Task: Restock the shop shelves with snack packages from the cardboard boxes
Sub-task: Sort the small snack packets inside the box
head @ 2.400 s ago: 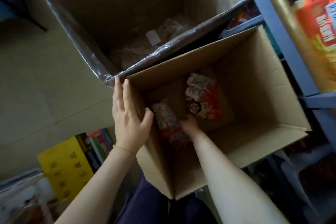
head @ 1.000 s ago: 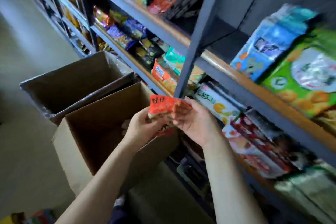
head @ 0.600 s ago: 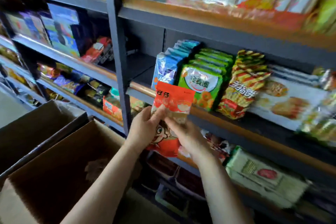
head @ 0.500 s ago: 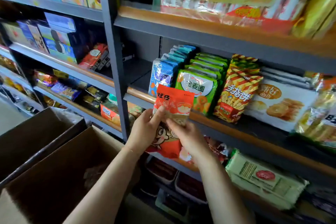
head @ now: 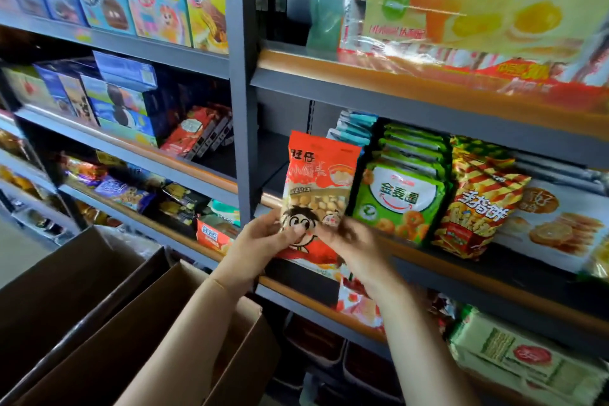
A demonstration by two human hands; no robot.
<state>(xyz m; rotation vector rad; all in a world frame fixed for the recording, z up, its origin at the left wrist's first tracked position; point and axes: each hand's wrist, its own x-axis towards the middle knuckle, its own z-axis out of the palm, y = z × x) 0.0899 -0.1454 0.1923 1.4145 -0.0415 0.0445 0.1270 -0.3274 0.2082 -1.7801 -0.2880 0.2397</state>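
**Snack bag raised to the shelf gap**

Since the earlier frame the red snack bag [head: 319,194] has risen and now stands upright before the middle shelf [head: 412,242], covering the blue packs behind. The left hand [head: 263,237] and right hand [head: 354,241] each pinch its lower corners, fingers curled round the foil. It looks best slid in left of the green biscuit bags [head: 400,198], base first, face outward. The bag is glossy, with a cartoon face and a clear window showing round puffs. Open cardboard boxes [head: 108,323] wait below.

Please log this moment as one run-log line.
hands: left hand and right hand grip red snack bag | position: upright before shelf | placed: no
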